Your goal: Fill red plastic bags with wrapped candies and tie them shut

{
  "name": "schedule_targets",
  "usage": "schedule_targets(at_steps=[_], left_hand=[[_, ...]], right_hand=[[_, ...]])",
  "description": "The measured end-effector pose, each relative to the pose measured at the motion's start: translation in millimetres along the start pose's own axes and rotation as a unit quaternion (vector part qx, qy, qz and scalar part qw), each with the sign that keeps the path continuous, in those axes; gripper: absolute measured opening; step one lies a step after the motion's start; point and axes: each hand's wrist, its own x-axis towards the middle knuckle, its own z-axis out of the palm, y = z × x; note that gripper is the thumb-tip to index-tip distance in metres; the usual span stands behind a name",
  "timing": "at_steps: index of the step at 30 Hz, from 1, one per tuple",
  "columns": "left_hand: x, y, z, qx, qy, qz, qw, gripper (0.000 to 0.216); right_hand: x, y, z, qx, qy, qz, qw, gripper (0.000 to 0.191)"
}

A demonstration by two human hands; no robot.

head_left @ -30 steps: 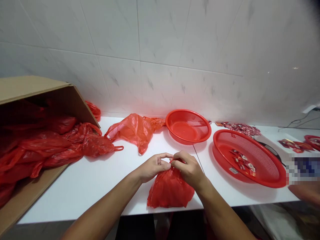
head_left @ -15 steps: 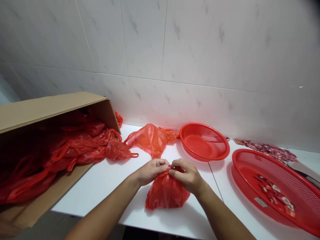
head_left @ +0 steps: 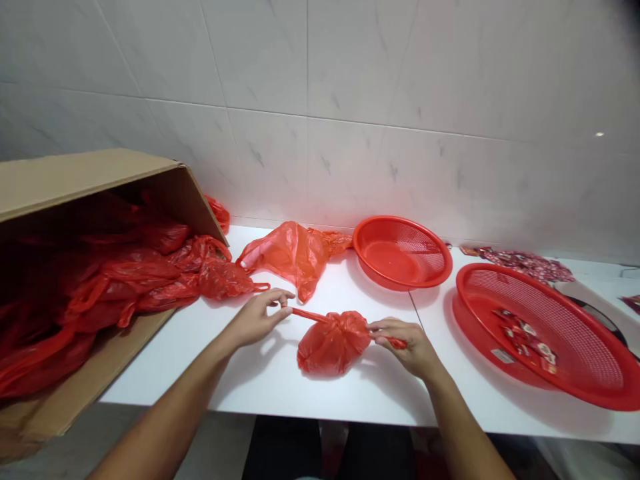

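Note:
A filled red plastic bag (head_left: 333, 347) sits on the white table in front of me, gathered and knotted at its top. My left hand (head_left: 260, 317) pinches the end of one handle, which is stretched out tight to the left. On the other side, my right hand (head_left: 405, 343) is closed around the second handle, close to the knot, and a bit of red plastic pokes out past the fingers. What the bag contains is hidden by the plastic.
A cardboard box (head_left: 95, 170) full of red bags lies on its side at left. A loose red bag (head_left: 295, 250) lies near the wall beside a small red basket (head_left: 395, 263). At right, a larger red basket (head_left: 480, 327) holds several small packets (head_left: 525, 340).
My hands have moved apart, from working together at the bag's top to pulling its two handles to opposite sides. The bag's neck is now drawn tight and its body rounder.

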Motion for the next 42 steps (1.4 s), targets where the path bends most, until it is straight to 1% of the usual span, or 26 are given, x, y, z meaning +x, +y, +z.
schedule_targets(at_steps=[1, 2, 4, 5, 6, 7, 9, 10, 12, 14, 15, 17, 18, 19, 21, 23, 24, 25, 27, 28, 30, 33, 37, 38, 40, 42], left_hand=[[-6, -1, 13, -0.013, -0.008, 0.008, 1.000, 0.037], [-11, 0, 29, -0.030, -0.015, 0.023, 0.999, 0.056], [-18, 5, 66, -0.031, -0.033, 0.059, 0.997, 0.117], [-20, 8, 84, -0.018, -0.047, 0.079, 0.996, 0.132], [-20, 11, 100, -0.001, -0.057, 0.100, 0.993, 0.134], [-19, 14, 112, 0.014, -0.057, 0.117, 0.991, 0.124], [-15, 16, 120, 0.025, -0.031, 0.123, 0.992, 0.081], [-13, 15, 115, 0.023, -0.011, 0.109, 0.994, 0.060], [-9, 11, 87, 0.014, 0.032, 0.061, 0.998, 0.038], [-9, 6, 38, 0.024, 0.096, 0.017, 0.995, 0.032], [-9, 3, 9, 0.043, 0.153, 0.000, 0.987, 0.034], [-11, 0, -52, 0.131, 0.280, -0.054, 0.950, 0.040], [-12, -2, -80, 0.191, 0.331, -0.086, 0.920, 0.041], [-12, -3, -103, 0.253, 0.356, -0.097, 0.894, 0.049], [-10, -5, -132, 0.370, 0.395, -0.126, 0.832, 0.083], [-2, -9, -132, 0.436, 0.396, -0.124, 0.798, 0.102], [5, -12, -122, 0.447, 0.375, -0.109, 0.805, 0.098], [15, -15, -106, 0.446, 0.333, -0.084, 0.827, 0.085], [39, -24, -66, 0.410, 0.196, -0.045, 0.890, 0.055], [52, -28, -44, 0.391, 0.136, -0.049, 0.909, 0.053], [74, -33, -1, 0.376, 0.090, -0.060, 0.920, 0.044], [88, -27, 58, 0.361, 0.033, -0.050, 0.931, 0.036], [67, 2, 126, 0.358, -0.031, 0.010, 0.933, 0.043], [58, 11, 140, 0.357, -0.048, 0.021, 0.933, 0.044], [40, 29, 161, 0.355, -0.089, 0.040, 0.930, 0.043], [27, 45, 169, 0.349, -0.132, 0.057, 0.926, 0.039]], right_hand=[[-5, 3, 8, 0.031, -0.001, 0.051, 0.998, 0.022], [-7, 3, 17, 0.061, -0.005, 0.095, 0.994, 0.027], [-1, -3, 36, 0.102, -0.025, 0.134, 0.985, 0.035], [6, -10, 44, 0.108, -0.040, 0.129, 0.985, 0.038], [14, -18, 51, 0.105, -0.059, 0.113, 0.986, 0.040], [21, -26, 55, 0.099, -0.078, 0.091, 0.988, 0.042], [34, -39, 54, 0.093, -0.102, 0.052, 0.989, 0.039], [38, -42, 49, 0.094, -0.098, 0.043, 0.990, 0.032], [39, -42, 32, 0.102, -0.064, 0.045, 0.992, 0.020], [34, -32, 13, 0.110, -0.005, 0.069, 0.992, 0.021], [31, -26, 4, 0.110, 0.023, 0.086, 0.990, 0.021], [25, -11, -8, 0.106, 0.063, 0.120, 0.985, 0.023], [22, -3, -10, 0.103, 0.075, 0.137, 0.982, 0.024], [21, 5, -9, 0.101, 0.080, 0.153, 0.980, 0.026], [21, 20, 0, 0.101, 0.080, 0.177, 0.976, 0.029], [23, 36, 19, 0.108, 0.085, 0.197, 0.971, 0.031], [25, 42, 30, 0.103, 0.092, 0.208, 0.968, 0.032], [27, 48, 41, 0.087, 0.096, 0.216, 0.968, 0.032], [30, 54, 60, 0.022, 0.084, 0.212, 0.973, 0.025], [31, 55, 67, -0.014, 0.071, 0.202, 0.977, 0.020], [31, 55, 74, -0.056, 0.051, 0.177, 0.981, 0.012], [28, 54, 68, -0.051, 0.076, 0.172, 0.981, 0.013], [26, 56, 54, -0.045, 0.122, 0.180, 0.975, 0.018], [25, 56, 52, -0.039, 0.129, 0.176, 0.975, 0.026], [23, 51, 53, -0.027, 0.132, 0.160, 0.978, 0.057], [16, 41, 55, -0.018, 0.134, 0.151, 0.979, 0.074]])
